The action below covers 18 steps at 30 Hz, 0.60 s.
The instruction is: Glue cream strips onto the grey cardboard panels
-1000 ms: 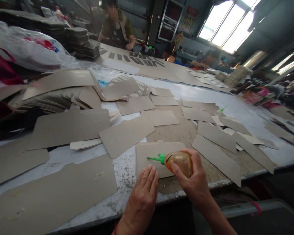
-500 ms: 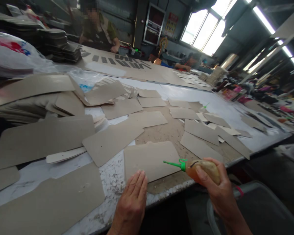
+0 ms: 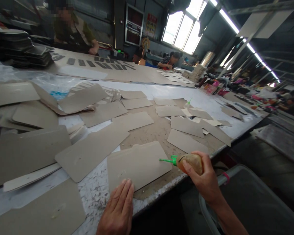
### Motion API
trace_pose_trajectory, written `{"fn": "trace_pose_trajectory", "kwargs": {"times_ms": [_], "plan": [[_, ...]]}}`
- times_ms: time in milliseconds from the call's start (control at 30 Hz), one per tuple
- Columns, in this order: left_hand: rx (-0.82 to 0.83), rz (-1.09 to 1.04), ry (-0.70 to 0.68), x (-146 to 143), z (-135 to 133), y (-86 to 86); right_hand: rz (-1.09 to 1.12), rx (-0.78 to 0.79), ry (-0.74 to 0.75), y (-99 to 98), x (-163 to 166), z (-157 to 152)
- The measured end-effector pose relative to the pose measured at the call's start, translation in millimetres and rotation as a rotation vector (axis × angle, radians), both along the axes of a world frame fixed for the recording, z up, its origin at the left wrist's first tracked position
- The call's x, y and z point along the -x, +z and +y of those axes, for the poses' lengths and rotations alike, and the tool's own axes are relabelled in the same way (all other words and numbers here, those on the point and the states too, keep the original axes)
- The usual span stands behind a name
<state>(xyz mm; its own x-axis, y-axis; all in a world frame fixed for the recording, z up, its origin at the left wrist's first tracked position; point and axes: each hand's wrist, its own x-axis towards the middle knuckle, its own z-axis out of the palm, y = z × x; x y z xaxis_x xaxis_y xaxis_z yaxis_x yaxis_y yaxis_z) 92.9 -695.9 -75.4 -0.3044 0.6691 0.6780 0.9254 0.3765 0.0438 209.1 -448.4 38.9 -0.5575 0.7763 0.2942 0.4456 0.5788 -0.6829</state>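
A long white table (image 3: 95, 182), flecked along its near edge, runs through a dim workshop, strewn with beige cardboard pieces (image 3: 93, 156). Daylight fills a window (image 3: 182, 29) and a strip light (image 3: 229, 21) glows overhead; a dark stack (image 3: 14, 44) stands at far left, near a person in an apron (image 3: 73, 37), while another person in a patterned top (image 3: 167, 60) bends over farther back.

In the foreground, the left hand (image 3: 119, 209) lies flat, fingers together and gripping nothing, its fingertips resting on the near left edge of a tabbed card (image 3: 139, 164). The right hand (image 3: 203, 176) wraps around a squeeze bottle (image 3: 191, 162) of amber liquid, just beyond the card's right end. The bottle lies sideways, its long axis across the view, its green nozzle (image 3: 168, 160) pointing left over the card; whether the tip touches cannot be told. The card's long axis climbs toward the right, tab on its far edge.
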Motion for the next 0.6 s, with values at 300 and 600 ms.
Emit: {"fn": "trace_pose_trajectory", "kwargs": {"times_ms": [300, 600], "plan": [[-0.016, -0.016, -0.048, 4, 0, 0.9, -0.006, -0.152, 0.031, -3.5, 16, 3], [-0.022, -0.006, -0.044, 3, 0, -0.8, -0.069, -0.122, 0.078, 4.7, 8, -2]]}}
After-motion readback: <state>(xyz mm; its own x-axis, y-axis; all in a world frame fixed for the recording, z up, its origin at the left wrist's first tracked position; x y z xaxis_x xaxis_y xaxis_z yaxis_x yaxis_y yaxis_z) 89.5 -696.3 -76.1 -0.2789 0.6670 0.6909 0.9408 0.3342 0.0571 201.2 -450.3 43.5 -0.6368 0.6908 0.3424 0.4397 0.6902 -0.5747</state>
